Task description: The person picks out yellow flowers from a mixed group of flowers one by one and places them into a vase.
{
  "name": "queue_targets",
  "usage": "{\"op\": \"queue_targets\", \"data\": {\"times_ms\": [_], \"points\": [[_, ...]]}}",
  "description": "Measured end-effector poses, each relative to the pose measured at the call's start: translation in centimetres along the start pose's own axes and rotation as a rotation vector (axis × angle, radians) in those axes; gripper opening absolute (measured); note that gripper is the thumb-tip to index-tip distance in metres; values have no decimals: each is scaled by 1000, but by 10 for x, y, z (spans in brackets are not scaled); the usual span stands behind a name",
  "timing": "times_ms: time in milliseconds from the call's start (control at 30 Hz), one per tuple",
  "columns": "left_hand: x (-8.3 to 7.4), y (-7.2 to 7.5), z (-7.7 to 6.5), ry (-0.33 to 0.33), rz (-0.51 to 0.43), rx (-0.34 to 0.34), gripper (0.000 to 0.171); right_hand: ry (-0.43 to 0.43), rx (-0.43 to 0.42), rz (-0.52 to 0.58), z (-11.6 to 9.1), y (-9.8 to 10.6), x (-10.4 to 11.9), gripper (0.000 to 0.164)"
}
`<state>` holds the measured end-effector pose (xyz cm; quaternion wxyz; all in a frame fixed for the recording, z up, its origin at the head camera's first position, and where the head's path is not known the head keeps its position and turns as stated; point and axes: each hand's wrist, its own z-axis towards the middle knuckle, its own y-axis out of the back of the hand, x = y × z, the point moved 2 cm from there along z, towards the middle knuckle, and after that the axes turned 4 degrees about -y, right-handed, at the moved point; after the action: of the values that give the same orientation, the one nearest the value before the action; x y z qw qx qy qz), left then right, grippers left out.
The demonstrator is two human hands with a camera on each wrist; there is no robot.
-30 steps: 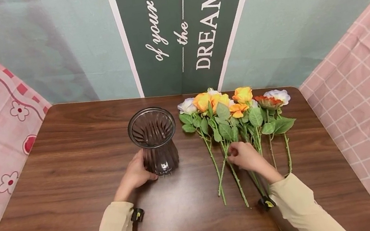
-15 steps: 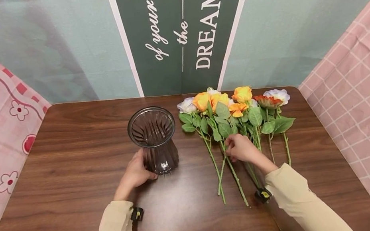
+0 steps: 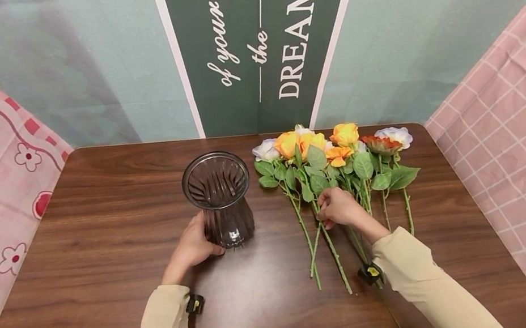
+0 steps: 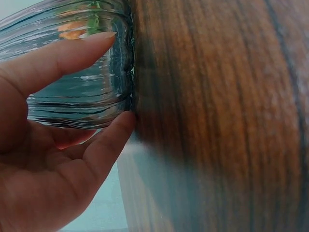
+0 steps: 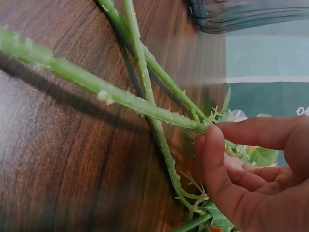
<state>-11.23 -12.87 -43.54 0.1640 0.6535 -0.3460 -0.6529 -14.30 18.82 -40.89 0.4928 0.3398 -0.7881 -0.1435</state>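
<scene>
A dark, see-through ribbed glass vase (image 3: 229, 224) with a flared rim stands upright on the table. My left hand (image 3: 194, 243) holds it low on its left side; in the left wrist view the thumb (image 4: 72, 60) lies across the glass near the base. To the right, my right hand (image 3: 342, 210) pinches the green stem (image 5: 96, 92) of an artificial flower between thumb and fingertips. Up close, that stem runs over two crossed stems (image 5: 159, 135) and casts a shadow on the wood. The pinched stem's bloom is hard to single out among the others.
Several artificial flowers lie side by side on the brown wooden table (image 3: 99, 241): orange roses (image 3: 344, 134), a pale lilac bloom (image 3: 266, 151), a red-orange one (image 3: 380, 144), leaves (image 3: 401, 177). A printed cloth (image 3: 122, 54) hangs behind, pink cloths (image 3: 523, 145) at both sides.
My right hand has slid slightly up and left to the stem and now pinches it. The stem's lower end has shifted a little left. My left hand and the vase have stayed put.
</scene>
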Motion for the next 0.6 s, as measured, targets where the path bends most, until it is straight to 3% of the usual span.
{"op": "queue_targets", "data": {"times_ms": [233, 600], "points": [[0, -1, 0, 0, -2, 3, 82, 6, 17, 39, -1, 0, 1, 16], [0, -1, 0, 3, -3, 8, 81, 4, 153, 261, -2, 4, 6, 21]]}}
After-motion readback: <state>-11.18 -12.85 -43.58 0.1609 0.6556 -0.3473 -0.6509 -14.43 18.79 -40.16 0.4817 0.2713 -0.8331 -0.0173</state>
